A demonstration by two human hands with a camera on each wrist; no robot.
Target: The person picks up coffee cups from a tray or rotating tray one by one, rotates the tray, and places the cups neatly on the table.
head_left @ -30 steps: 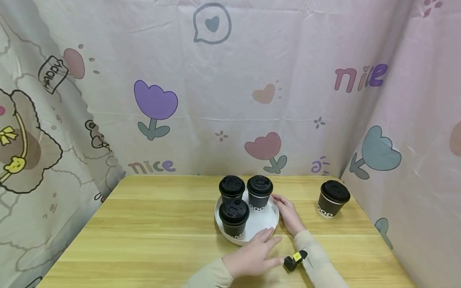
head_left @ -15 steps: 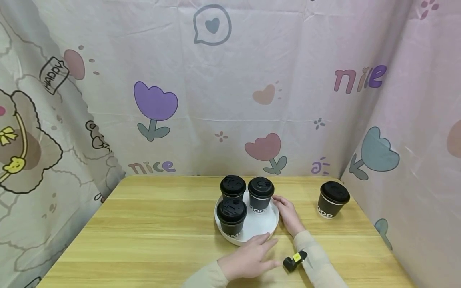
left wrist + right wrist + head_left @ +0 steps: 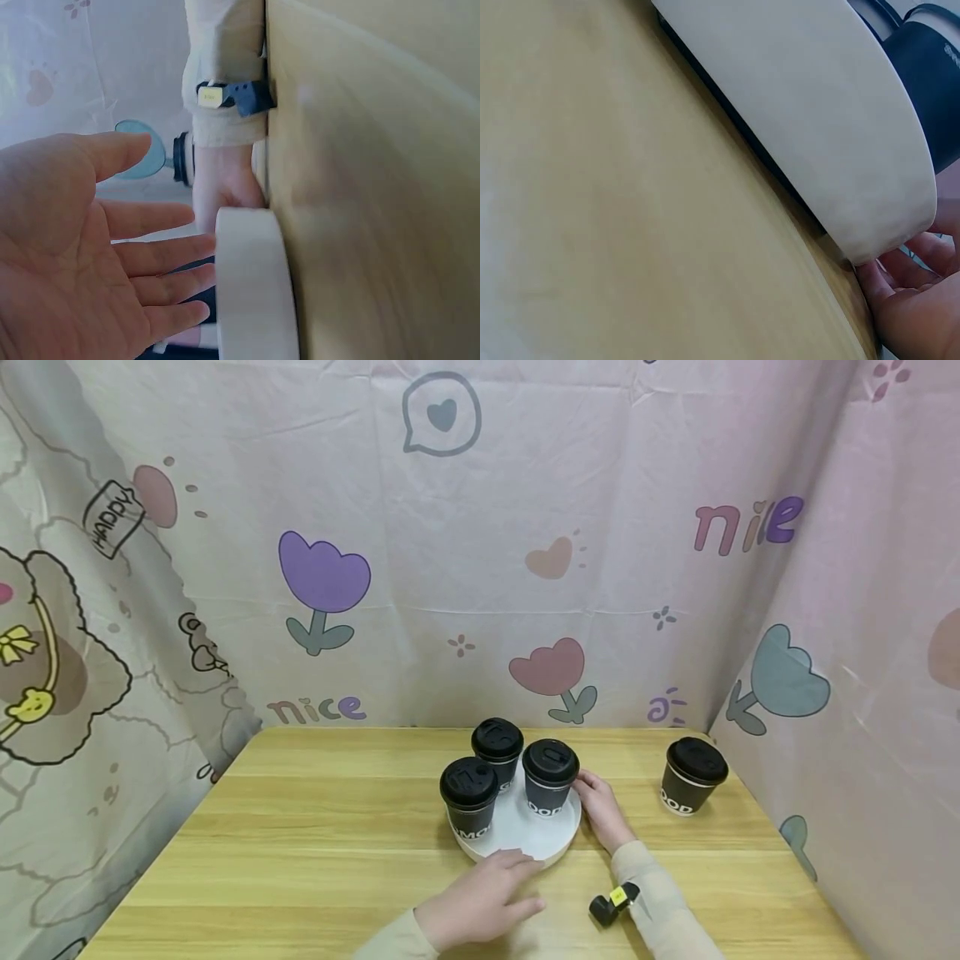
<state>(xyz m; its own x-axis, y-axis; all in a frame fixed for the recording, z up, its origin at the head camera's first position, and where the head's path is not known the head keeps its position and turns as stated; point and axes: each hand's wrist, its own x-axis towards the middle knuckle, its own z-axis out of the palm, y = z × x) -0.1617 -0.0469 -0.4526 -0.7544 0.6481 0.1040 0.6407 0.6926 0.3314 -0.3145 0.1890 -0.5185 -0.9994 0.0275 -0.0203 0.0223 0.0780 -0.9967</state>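
A round white turntable (image 3: 517, 839) bears three dark paper cups with black lids: a left cup (image 3: 470, 797), a back cup (image 3: 497, 747) and a right cup (image 3: 551, 777). My left hand (image 3: 483, 897) is at the turntable's front rim, its fingers extended; the left wrist view shows the fingers spread, their tips at the white side wall (image 3: 255, 285). My right hand (image 3: 602, 810) touches the right edge with loosely bent fingers. In the right wrist view its thumb and fingers (image 3: 930, 251) meet the rim's lower edge, partly cut off by the frame.
Another lidded cup (image 3: 693, 775) stands alone on the wooden table (image 3: 322, 827) at the right, near the table's edge. A black wrist camera (image 3: 613, 904) with a yellow label is on my right sleeve. A patterned cloth (image 3: 450, 568) hangs behind the table.
The turntable has rotated clockwise with its cups: the front one moved left and back, the right one forward. My left hand slid left along the front rim. The right hand stayed put.
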